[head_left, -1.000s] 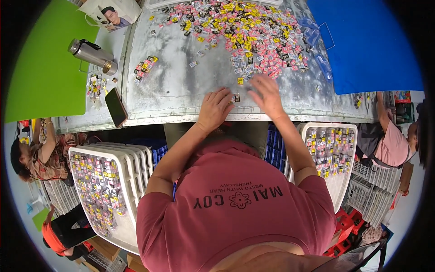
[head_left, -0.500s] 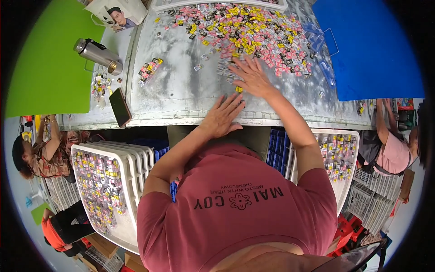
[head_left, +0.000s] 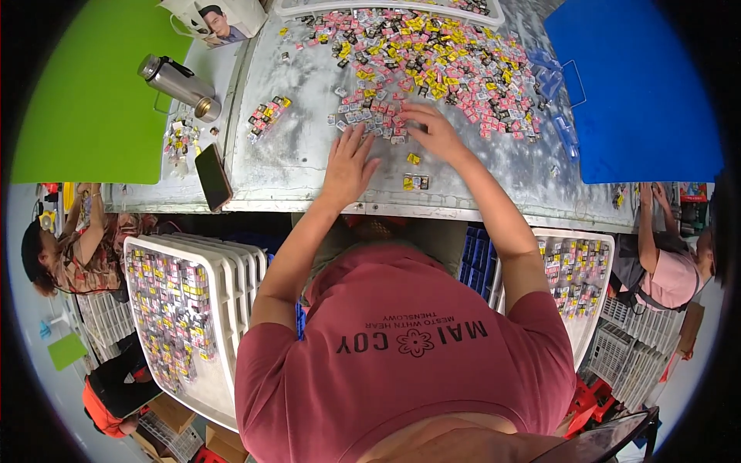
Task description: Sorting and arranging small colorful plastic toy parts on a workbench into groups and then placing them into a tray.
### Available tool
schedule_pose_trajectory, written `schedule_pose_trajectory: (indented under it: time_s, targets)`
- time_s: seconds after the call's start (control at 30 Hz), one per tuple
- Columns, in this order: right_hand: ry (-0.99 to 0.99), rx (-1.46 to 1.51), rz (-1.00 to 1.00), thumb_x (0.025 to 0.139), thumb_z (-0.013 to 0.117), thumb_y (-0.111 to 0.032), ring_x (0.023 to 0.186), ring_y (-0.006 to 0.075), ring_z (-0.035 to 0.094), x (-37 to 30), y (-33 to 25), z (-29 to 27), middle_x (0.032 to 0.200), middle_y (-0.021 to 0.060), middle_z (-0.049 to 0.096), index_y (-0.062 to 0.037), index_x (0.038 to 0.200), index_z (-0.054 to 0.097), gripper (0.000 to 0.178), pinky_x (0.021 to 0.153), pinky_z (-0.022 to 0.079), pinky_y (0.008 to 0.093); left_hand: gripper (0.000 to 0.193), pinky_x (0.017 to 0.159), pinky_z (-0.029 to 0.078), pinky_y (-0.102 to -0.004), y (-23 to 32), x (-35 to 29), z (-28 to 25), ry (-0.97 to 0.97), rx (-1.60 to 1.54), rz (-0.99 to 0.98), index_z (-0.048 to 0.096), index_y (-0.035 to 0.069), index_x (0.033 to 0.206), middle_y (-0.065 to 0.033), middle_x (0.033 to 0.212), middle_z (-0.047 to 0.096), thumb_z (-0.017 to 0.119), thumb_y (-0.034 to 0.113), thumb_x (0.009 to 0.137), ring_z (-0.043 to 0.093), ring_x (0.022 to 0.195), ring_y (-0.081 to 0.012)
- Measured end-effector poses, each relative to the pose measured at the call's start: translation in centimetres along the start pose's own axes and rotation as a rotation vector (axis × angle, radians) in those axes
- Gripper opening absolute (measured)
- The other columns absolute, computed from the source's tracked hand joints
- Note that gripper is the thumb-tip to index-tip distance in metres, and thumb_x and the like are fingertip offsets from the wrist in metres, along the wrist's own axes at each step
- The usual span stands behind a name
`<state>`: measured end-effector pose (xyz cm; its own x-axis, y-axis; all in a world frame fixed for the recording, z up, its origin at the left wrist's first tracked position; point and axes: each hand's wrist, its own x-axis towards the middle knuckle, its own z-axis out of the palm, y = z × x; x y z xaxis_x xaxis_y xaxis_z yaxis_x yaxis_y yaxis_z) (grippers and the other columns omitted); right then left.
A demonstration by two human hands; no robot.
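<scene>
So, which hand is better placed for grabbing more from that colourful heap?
Probably the right hand: it is closer to the heap, while the left hand is farther back, nearer the table's front edge.

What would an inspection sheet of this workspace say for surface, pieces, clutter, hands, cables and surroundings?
Surface: grey table, mottled.
Job's things: small multicoloured pieces strewn thickly toward the far side; a loose group by the hands; a short row near the front edge.
Clutter: phone, metal bottle and bag at left.
Left hand: fingers extended, at the group's near edge.
Right hand: at the group's right side; grip unclear.
Cables: nothing seen.
Surroundings: green board left, blue board right; white trays beside the person; co-workers on both sides.
</scene>
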<state>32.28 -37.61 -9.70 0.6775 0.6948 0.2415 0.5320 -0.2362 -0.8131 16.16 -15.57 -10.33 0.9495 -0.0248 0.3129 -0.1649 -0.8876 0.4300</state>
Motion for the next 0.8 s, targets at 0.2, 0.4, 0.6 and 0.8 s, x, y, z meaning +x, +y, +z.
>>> schedule_pose_trajectory:
  time_s: [0.2,0.4,0.6,0.8]
  targets:
    - [0.008,-0.296,-0.056,0.084,0.074,-0.008,0.126,0.0298,0.055,-1.1,-1.2,-0.6,0.136,0.007,0.062,-0.0171,0.129,0.071,0.046,0.108,0.044,0.0403,0.055,0.119,0.028,-0.0562,0.9,0.4,0.3,-0.008,0.006,0.079,0.056,0.011,0.144,-0.0154,0.158,0.041,0.069,0.027,0.094,0.034,0.148,-0.0414]
    - [-0.013,-0.396,-0.058,0.083,0.077,-0.012,0.122,0.0275,0.056,-0.9,-2.1,-0.7,0.131,0.0057,0.062,-0.0187,0.124,0.073,0.041,0.106,0.043,0.0415,0.053,0.117,0.029,-0.0583,1.1,2.0,0.0,0.0,0.079,0.164,0.059,0.017,0.143,-0.01,0.156,0.046,0.07,0.024,0.092,0.036,0.146,-0.0412]
    - [0.069,-0.388,-0.136,0.082,0.079,-0.016,0.117,0.0265,0.058,-1.8,-1.7,-0.5,0.123,0.0039,0.064,-0.0157,0.105,0.076,0.023,0.102,0.043,0.0426,0.05,0.119,0.025,-0.0603,1.1,1.9,0.1,-0.004,0.141,0.217,0.06,0.013,0.142,-0.0033,0.155,0.049,0.067,0.023,0.094,0.036,0.148,-0.0366]
    - [0.059,-0.479,-0.126,0.081,0.08,-0.018,0.11,0.0269,0.06,-2.4,-3.1,-0.3,0.108,0.0029,0.068,-0.0112,0.098,0.074,0.019,0.098,0.044,0.0421,0.049,0.121,0.022,-0.0594,1.4,0.6,0.0,-0.029,0.074,0.177,0.06,0.011,0.141,-0.0056,0.153,0.051,0.067,0.02,0.093,0.036,0.148,-0.0343]
